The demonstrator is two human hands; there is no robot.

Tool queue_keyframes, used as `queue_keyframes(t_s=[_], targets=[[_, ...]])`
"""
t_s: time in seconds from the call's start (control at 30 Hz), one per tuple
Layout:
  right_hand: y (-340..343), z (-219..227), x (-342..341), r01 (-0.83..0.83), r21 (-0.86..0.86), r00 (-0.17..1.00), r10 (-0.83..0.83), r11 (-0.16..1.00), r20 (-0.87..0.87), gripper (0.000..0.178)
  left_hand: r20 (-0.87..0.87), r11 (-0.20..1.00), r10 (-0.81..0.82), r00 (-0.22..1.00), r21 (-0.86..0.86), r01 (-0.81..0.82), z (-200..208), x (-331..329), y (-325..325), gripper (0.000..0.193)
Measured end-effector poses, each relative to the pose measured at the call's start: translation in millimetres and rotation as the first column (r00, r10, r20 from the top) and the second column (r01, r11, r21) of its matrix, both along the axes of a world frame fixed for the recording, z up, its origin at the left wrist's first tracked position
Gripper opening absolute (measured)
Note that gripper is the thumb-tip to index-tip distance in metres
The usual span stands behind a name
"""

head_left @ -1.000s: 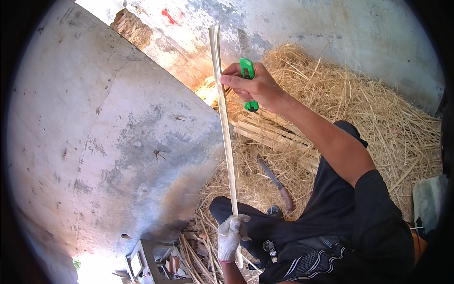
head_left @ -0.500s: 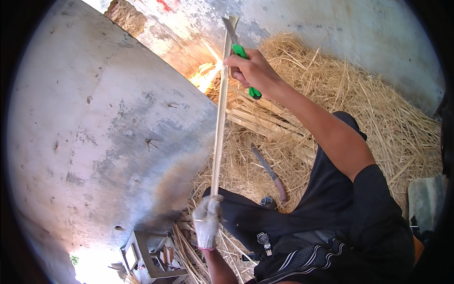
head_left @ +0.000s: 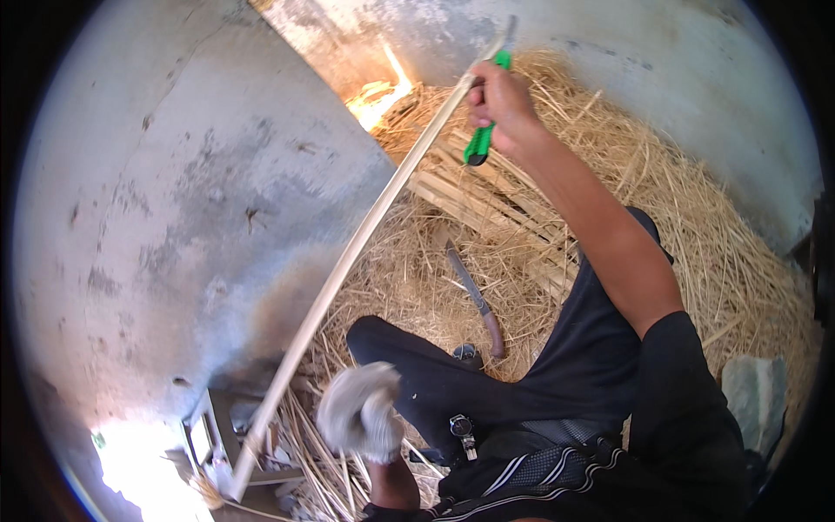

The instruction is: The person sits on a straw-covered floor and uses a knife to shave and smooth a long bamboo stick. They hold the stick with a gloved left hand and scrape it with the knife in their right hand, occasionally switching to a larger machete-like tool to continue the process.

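My right hand [head_left: 509, 100], bare, is closed around a green utility knife [head_left: 479, 144], its blurred blade pointing up past the fingers. The same hand pinches the upper end of a long pale split-bamboo strip [head_left: 361, 233], which slants down to the lower left. My left hand [head_left: 361, 411], in a whitish knitted glove, is beside the strip and apart from it, above my lap. Motion smears its fingers, and they look partly curled. A long-bladed knife with a brown handle [head_left: 493, 334] lies on the shavings between my legs.
Heaped straw-like shavings [head_left: 678, 209] cover the floor at right, with flat bamboo slats [head_left: 461, 202] in front of me. A stained wall [head_left: 165, 235] rises at left. A wooden stool-like frame [head_left: 206, 426] stands lower left; a grey stone block [head_left: 752, 400] is at right.
My left hand has let go of the strip and drawn away from it. My right hand has moved up and right, and the strip now slants with its lower end far left.
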State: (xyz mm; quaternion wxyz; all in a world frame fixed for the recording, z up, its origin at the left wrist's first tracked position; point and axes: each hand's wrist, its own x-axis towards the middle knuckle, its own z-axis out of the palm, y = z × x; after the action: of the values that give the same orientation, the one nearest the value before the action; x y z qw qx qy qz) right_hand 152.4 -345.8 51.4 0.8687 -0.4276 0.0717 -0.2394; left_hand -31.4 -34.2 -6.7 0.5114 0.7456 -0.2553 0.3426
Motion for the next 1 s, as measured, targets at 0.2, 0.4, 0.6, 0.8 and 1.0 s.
queue_keyframes(t_s=[0.2, 0.4, 0.6, 0.8, 1.0], targets=[[-36.5, 0.2, 7.6, 0.068, 0.087, 0.992, -0.077, 0.994, 0.1, 0.019, -0.487, 0.877, -0.322, 0.812, -0.476, 0.063, -21.0, 44.0, 36.0, 0.045], [-31.9, -9.3, 15.1, 0.044, 0.094, 0.982, -0.061, 0.995, 0.181, 0.019, -0.255, 0.784, -0.28, 0.926, -0.617, 0.067, 36.0, 89.0, 57.0, 0.052], [-33.7, -32.6, 25.9, -0.008, 0.132, 0.989, -0.011, 0.991, 0.147, 0.02, -0.165, 0.69, -0.406, 0.899, -0.7, 0.183, 75.8, 135.2, 41.0, 0.048], [-31.2, -12.6, -6.5, -0.287, -0.802, 0.866, -0.215, 0.525, -0.451, 0.031, -0.014, 0.749, -0.268, 0.963, -0.632, 0.199, 105.5, 173.0, 25.9, 0.025], [5.5, 3.1, -21.2, 0.052, -0.919, 0.995, -0.102, 0.39, 0.013, 0.028, -0.067, 0.934, -0.26, 0.963, -0.273, 0.233, 113.0, 193.1, 3.3, 0.023]])
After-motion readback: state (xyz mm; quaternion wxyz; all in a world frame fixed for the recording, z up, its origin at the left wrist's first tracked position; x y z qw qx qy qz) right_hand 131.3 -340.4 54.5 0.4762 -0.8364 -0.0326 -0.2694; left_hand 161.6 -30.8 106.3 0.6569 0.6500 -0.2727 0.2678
